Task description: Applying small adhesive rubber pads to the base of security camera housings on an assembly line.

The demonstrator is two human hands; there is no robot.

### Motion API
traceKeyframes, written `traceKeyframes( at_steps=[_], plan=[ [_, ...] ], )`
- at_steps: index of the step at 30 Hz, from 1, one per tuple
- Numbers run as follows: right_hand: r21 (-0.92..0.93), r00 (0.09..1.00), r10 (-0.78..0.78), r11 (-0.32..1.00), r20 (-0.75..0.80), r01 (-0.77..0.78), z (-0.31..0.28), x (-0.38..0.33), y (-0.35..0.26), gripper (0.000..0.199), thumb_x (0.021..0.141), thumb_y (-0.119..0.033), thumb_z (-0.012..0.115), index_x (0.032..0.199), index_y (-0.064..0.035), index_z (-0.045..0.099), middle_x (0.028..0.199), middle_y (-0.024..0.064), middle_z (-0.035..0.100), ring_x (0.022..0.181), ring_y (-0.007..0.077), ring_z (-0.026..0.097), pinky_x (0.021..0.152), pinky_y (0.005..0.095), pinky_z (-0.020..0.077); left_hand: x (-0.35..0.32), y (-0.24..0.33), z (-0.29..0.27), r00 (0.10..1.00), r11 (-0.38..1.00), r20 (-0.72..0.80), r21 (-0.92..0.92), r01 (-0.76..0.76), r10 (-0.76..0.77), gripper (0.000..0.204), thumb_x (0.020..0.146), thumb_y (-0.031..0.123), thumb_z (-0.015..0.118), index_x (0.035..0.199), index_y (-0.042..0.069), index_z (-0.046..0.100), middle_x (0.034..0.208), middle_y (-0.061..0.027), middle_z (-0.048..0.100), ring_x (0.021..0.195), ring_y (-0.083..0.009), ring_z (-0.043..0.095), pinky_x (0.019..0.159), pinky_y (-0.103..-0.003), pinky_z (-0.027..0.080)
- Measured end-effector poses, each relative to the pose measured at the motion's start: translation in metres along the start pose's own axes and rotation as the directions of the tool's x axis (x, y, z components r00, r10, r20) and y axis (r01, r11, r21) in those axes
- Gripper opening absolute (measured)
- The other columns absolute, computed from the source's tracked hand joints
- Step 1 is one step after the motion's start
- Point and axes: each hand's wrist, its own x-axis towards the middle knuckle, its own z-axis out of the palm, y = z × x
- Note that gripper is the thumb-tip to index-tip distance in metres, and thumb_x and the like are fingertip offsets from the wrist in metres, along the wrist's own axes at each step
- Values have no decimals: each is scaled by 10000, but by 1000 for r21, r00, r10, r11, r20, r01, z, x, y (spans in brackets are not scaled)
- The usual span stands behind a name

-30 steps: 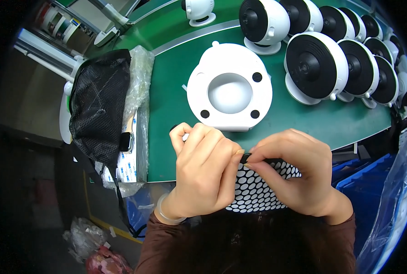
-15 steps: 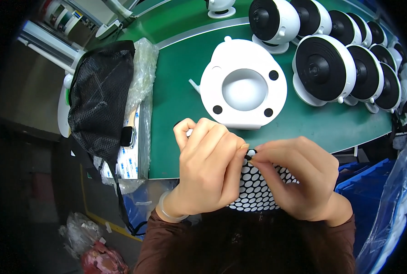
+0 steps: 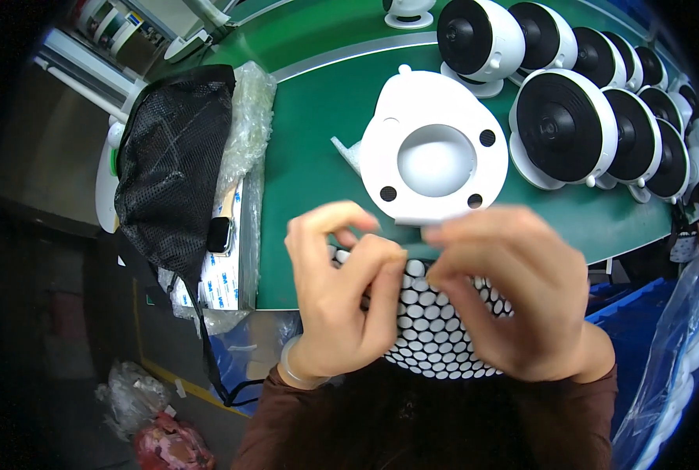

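My left hand [image 3: 335, 294] pinches the top edge of a sheet of round white pads on black backing [image 3: 436, 325], which hangs over my lap. Beside it, my right hand [image 3: 526, 301] is smeared by motion, fingers curled and thumb near the sheet's top; whether a pad is between them I cannot make out. Just beyond both hands, a white rounded device [image 3: 381, 153] lies on the green table [image 3: 310, 188] with its base facing up. Around the base's round hollow sit three black round pads, one of them at the upper right [image 3: 487, 138].
Several white round devices with black fronts [image 3: 565, 125] stand in rows at the right. At the left are a black mesh bag [image 3: 173, 168], clear plastic wrap [image 3: 254, 117] and a watch [image 3: 219, 235]. A blue bin [image 3: 628, 321] with plastic sits below right.
My right hand has moved slightly up and away from my left fingers. The left fingers have opened out somewhat, still on the sheet. The view has shifted a little.
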Motion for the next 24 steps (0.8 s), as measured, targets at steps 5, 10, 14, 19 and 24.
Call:
traceKeyframes(
  at_steps=[5, 10, 14, 19, 24],
  plan=[
    [-143, 977, -128, 984, -170, 104, 0, 47, 18, 76, 703, -5, 612, 763, 31, 581, 970, 155, 622, 819, 189, 596, 728, 264, 452, 5, -23, 16, 992, 948, -43, -302, 102, -120, 45, 755, 59, 536, 722, 31, 546, 948, -140, 530, 769, -243, 455, 743, -322, 337],
    [-62, 992, 97, 993, -77, -102, 3, 61, 25, 82, 729, -36, 600, 751, 41, 581, 878, 134, 637, 747, 153, 595, 698, 232, 446, 10, -25, 23, 997, 959, -73, -280, -40, 20, 38, 752, 54, 550, 721, 35, 540, 771, -72, 514, 655, -218, 442, 692, -311, 293],
    [36, 973, 225, 974, -44, -223, 3, 64, 19, 81, 739, -37, 600, 757, 40, 583, 828, 111, 637, 732, 124, 579, 689, 219, 440, 12, -25, 21, 995, 964, -85, -258, -70, 50, 29, 734, 46, 570, 722, 43, 543, 764, -66, 504, 642, -212, 434, 685, -315, 281],
    [-75, 982, 178, 980, -62, -183, 7, 63, 17, 70, 736, -23, 602, 753, 41, 580, 849, 113, 635, 739, 122, 575, 698, 218, 437, 13, -26, 23, 993, 962, -97, -258, -86, 63, 47, 709, 37, 587, 728, 53, 547, 769, -63, 500, 648, -208, 434, 681, -319, 271],
    [-74, 991, 89, 993, -96, -96, 12, 61, 20, 57, 727, -1, 607, 751, 38, 573, 855, 114, 632, 755, 135, 578, 707, 224, 437, 11, -25, 22, 995, 962, -77, -263, -74, 56, 51, 707, 45, 585, 731, 70, 548, 793, -57, 498, 670, -207, 438, 695, -327, 269]
  ],
)
